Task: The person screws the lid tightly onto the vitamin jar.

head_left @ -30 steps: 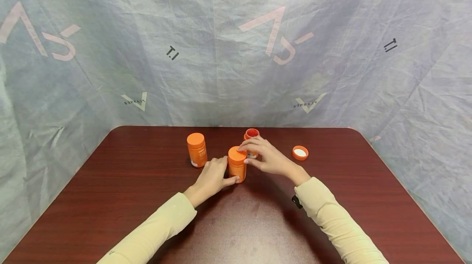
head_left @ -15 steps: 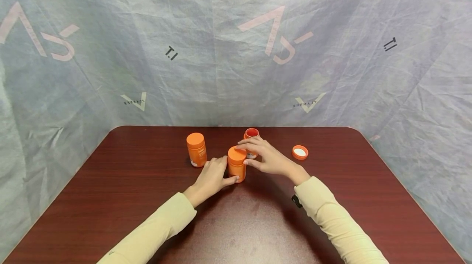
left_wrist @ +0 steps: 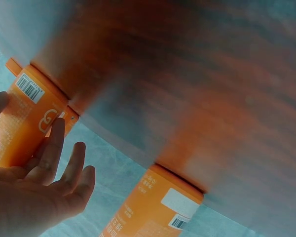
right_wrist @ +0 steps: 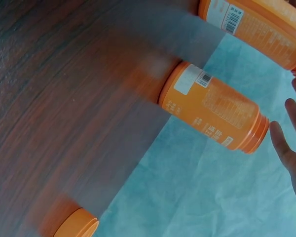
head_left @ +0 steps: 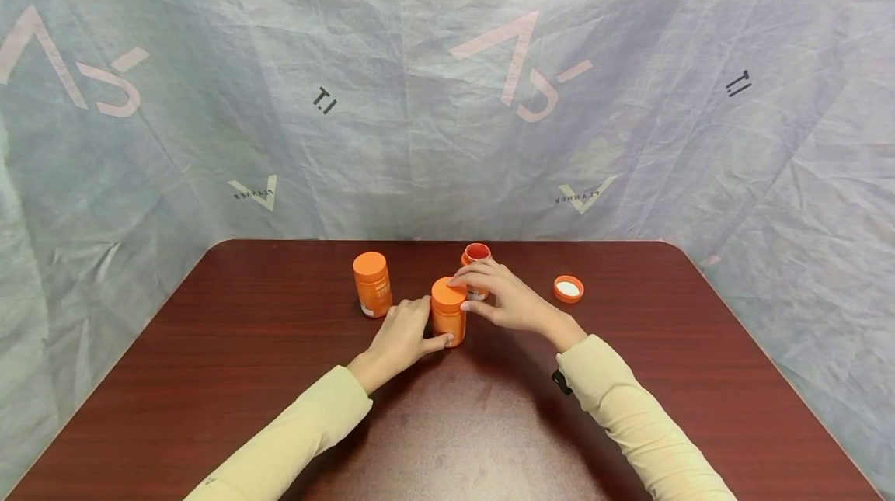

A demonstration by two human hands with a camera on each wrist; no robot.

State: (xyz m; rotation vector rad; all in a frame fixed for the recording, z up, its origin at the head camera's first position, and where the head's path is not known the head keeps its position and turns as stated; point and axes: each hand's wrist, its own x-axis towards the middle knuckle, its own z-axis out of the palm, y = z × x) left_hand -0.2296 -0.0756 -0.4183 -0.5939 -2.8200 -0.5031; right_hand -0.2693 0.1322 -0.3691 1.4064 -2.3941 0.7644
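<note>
A capped orange pill bottle [head_left: 447, 321] stands upright on the dark red table [head_left: 482, 423]. My left hand [head_left: 394, 342] grips its lower body, thumb on the near side; in the left wrist view that hand curls beside the labelled bottle [left_wrist: 27, 116]. From the right, my right hand [head_left: 513, 300] holds the orange lid [head_left: 447, 295], thumb at its side and fingers over the top. Just behind, partly covered by the right hand, is an uncapped orange bottle [head_left: 478, 254]. Its threaded neck [right_wrist: 254, 133] shows in the right wrist view, close to the fingers.
Another capped orange bottle [head_left: 373, 286] stands to the left of the left hand. A loose orange lid [head_left: 569, 290] lies to the right, its white inside facing up. A grey cloth backdrop [head_left: 419, 97] hangs behind the table.
</note>
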